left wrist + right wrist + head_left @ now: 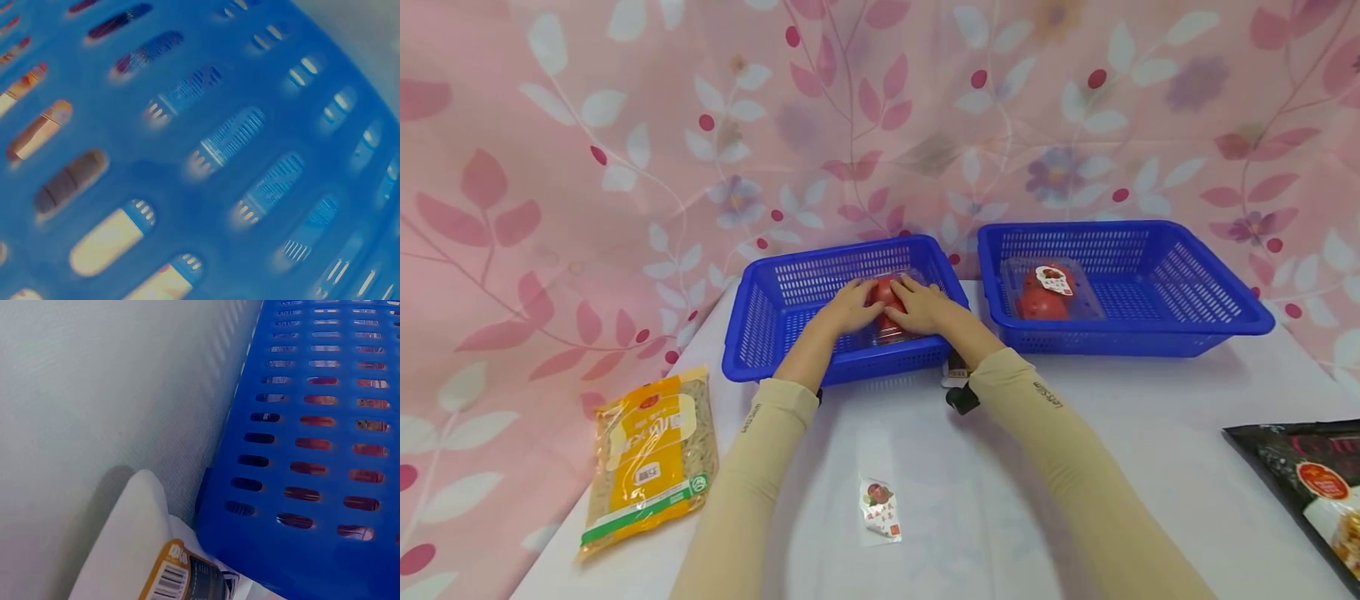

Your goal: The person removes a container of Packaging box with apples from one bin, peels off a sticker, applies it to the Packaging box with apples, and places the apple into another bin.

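Left grip (852, 308) and right grip (927, 308) are holding, from either side, a clear pack of red fruit (891, 331). The pack is sitting beneath both grips, in the right part of a blue basket (857, 365). Right of the right grip, a second basket (1135, 342) is holding a similar pack (1043, 308). Left of the left grip, a yellow bag (651, 458) is lying on the table (940, 517); nearside of both grips, a label (880, 510) is lying.

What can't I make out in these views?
Head: fruit pack in left basket, partly covered by left hand and right hand.
Head: black bag, cut off by right edge.
Left wrist: that basket's contents, mostly hidden by its slotted wall.
Right wrist: white package, cut off by bottom edge.
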A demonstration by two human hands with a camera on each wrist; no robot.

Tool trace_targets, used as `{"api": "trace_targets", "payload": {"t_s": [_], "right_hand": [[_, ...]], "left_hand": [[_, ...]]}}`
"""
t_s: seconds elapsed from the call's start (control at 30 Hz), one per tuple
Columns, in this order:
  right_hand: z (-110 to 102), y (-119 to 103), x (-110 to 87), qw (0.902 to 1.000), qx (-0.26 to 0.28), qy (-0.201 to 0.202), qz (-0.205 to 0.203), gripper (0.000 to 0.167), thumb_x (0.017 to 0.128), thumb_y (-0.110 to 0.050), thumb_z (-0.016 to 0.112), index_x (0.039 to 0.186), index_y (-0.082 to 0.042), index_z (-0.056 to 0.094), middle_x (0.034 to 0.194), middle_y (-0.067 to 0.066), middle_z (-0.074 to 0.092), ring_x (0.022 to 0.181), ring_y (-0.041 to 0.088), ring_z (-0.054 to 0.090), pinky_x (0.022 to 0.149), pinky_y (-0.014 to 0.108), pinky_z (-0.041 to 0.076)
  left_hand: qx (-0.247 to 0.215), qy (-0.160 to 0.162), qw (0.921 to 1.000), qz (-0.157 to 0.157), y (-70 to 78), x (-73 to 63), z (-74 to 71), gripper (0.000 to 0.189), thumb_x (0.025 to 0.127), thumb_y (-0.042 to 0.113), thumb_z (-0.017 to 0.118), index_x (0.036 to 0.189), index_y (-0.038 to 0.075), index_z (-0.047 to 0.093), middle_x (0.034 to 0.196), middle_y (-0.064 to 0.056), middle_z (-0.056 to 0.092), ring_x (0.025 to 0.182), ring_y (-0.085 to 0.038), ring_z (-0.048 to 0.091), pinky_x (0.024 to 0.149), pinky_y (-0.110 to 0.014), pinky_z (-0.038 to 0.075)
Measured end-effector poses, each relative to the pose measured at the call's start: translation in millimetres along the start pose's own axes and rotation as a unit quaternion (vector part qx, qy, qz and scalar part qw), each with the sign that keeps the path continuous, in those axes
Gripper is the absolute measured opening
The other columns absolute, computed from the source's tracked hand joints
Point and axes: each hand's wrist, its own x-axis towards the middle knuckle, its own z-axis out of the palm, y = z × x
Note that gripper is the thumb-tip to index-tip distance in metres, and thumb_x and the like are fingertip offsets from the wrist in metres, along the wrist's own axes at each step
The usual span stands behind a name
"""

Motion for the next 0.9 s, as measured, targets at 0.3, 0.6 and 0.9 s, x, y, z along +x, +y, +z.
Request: {"api": "trace_targets", "payload": {"t_s": [0.3, 0.6, 0.9], "right_hand": [[2.4, 3.0, 2.1, 0.9994, 0.021, 0.015, -0.021, 0.068, 0.093, -0.047, 0.038, 0.146, -0.007, 0.021, 0.149, 0.018, 0.016, 0.135, 0.034, 0.018, 0.106, 0.056, 0.014], [-0.9, 8.7, 0.5, 0.9964, 0.080, 0.020, -0.023, 0.064, 0.093, -0.042, 0.043, 0.145, -0.008, 0.026, 0.148, 0.018, 0.017, 0.133, 0.041, 0.019, 0.103, 0.062, 0.008], [-0.5, 6.0, 2.4, 0.9963, 0.072, 0.035, -0.031, 0.062, 0.093, -0.041, 0.045, 0.143, -0.008, 0.030, 0.147, 0.018, 0.021, 0.134, 0.035, 0.019, 0.103, 0.061, 0.010]], "left_hand": [[-0.032, -0.016, 0.9993, -0.010, -3.4, 0.7, 1.8, 0.063, 0.096, 0.045, 0.036, 0.145, 0.008, 0.020, 0.148, -0.023, 0.011, 0.135, -0.037, 0.016, 0.105, -0.051, 0.022], [-0.038, -0.044, 0.9983, -0.010, -3.4, 2.9, 3.0, 0.059, 0.098, 0.037, 0.033, 0.146, 0.008, 0.013, 0.149, -0.025, 0.001, 0.136, -0.038, 0.009, 0.107, -0.049, 0.018], [-0.012, -0.019, 0.9998, 0.003, -7.2, 3.4, 1.7, 0.058, 0.098, 0.036, 0.037, 0.145, 0.006, 0.021, 0.148, -0.024, 0.014, 0.137, -0.036, 0.008, 0.107, -0.051, 0.016]]}}
